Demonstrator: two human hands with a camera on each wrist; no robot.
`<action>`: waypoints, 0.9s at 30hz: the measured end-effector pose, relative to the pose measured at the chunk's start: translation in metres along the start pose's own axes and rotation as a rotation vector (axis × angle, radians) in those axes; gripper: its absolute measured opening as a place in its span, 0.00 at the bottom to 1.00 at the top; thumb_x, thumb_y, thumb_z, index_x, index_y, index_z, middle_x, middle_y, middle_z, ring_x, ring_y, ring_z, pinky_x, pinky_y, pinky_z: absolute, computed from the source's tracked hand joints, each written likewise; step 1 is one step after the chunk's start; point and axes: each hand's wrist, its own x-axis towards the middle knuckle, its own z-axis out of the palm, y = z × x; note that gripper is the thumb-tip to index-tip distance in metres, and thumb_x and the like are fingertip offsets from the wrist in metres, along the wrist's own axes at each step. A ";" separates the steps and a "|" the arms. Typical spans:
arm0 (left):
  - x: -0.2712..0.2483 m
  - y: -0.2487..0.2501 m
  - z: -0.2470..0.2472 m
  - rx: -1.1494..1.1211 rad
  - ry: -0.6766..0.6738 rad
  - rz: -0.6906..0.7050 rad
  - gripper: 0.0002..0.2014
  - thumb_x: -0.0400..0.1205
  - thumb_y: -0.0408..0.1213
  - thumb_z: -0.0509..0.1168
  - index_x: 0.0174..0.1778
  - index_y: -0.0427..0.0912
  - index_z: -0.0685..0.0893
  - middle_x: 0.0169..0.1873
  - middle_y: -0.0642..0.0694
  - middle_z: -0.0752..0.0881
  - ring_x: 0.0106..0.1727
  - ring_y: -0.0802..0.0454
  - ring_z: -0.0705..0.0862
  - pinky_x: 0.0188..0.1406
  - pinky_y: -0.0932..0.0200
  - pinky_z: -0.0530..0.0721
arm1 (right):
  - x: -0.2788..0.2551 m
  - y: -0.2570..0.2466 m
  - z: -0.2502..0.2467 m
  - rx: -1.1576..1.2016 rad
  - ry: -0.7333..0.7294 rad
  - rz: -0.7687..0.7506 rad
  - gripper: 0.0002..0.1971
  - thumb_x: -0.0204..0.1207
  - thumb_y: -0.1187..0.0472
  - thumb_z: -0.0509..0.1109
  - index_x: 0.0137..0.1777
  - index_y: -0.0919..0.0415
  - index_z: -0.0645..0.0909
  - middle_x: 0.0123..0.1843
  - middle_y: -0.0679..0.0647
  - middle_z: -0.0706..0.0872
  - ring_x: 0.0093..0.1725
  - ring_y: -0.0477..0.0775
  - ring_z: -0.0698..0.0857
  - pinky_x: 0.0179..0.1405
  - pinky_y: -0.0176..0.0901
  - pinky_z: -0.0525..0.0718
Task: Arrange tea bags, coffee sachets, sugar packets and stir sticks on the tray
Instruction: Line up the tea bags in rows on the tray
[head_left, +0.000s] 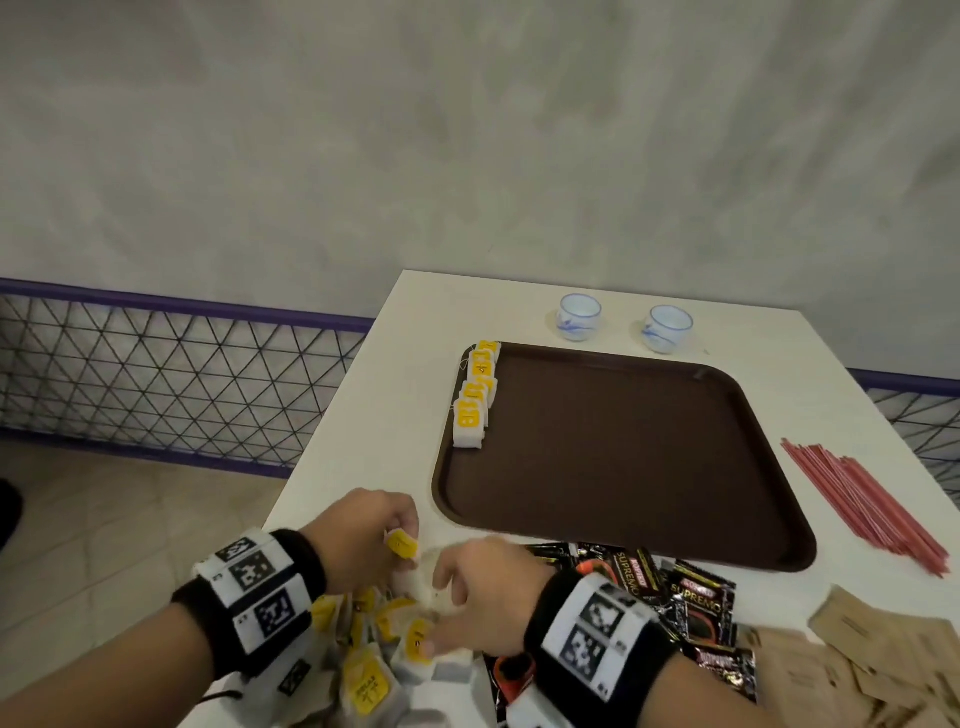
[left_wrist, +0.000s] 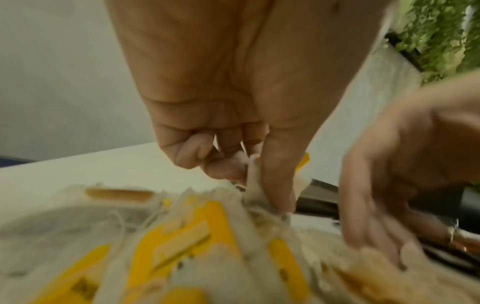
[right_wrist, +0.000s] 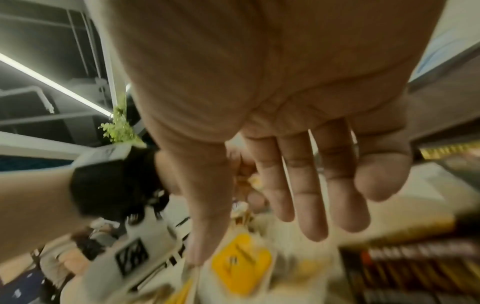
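Observation:
On the white table lies a brown tray (head_left: 623, 545); a row of yellow-tagged tea bags (head_left: 475, 400) lines its left edge. Both hands work at a loose pile of tea bags (head_left: 374, 670) at the near left corner. My left hand (head_left: 400, 525) pinches one tea bag (left_wrist: 301, 182) between thumb and fingers, just above the pile. My right hand (head_left: 467, 597) hovers over the pile with straight fingers, its thumb touching a yellow tag (right_wrist: 241, 267). Black coffee sachets (head_left: 691, 597), brown sugar packets (head_left: 872, 654) and red stir sticks (head_left: 862, 504) lie beside the tray.
Two small white cups (head_left: 579, 317) (head_left: 667, 327) stand behind the tray near the table's far edge. A wire fence with a purple rail (head_left: 182, 364) runs left of the table, over a tiled floor. The table's left edge is close to my left wrist.

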 end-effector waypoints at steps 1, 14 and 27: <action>-0.002 0.003 -0.003 -0.057 0.023 0.014 0.13 0.66 0.35 0.72 0.28 0.58 0.77 0.27 0.60 0.82 0.31 0.62 0.78 0.41 0.62 0.86 | 0.000 -0.001 0.007 -0.051 -0.039 0.001 0.28 0.67 0.41 0.78 0.61 0.58 0.81 0.58 0.55 0.84 0.57 0.57 0.83 0.51 0.45 0.82; -0.025 0.018 -0.029 -0.770 0.229 0.075 0.19 0.65 0.30 0.79 0.45 0.36 0.76 0.27 0.46 0.84 0.30 0.51 0.79 0.31 0.59 0.77 | 0.007 0.000 0.032 0.092 0.036 -0.026 0.21 0.65 0.49 0.80 0.53 0.51 0.77 0.55 0.53 0.81 0.58 0.59 0.79 0.57 0.52 0.82; -0.005 0.023 -0.025 -0.650 0.232 0.002 0.11 0.68 0.31 0.79 0.44 0.46 0.89 0.25 0.52 0.87 0.26 0.64 0.81 0.32 0.76 0.77 | 0.019 -0.003 0.039 0.145 0.062 0.022 0.11 0.67 0.55 0.77 0.39 0.46 0.76 0.56 0.56 0.82 0.59 0.62 0.80 0.60 0.48 0.80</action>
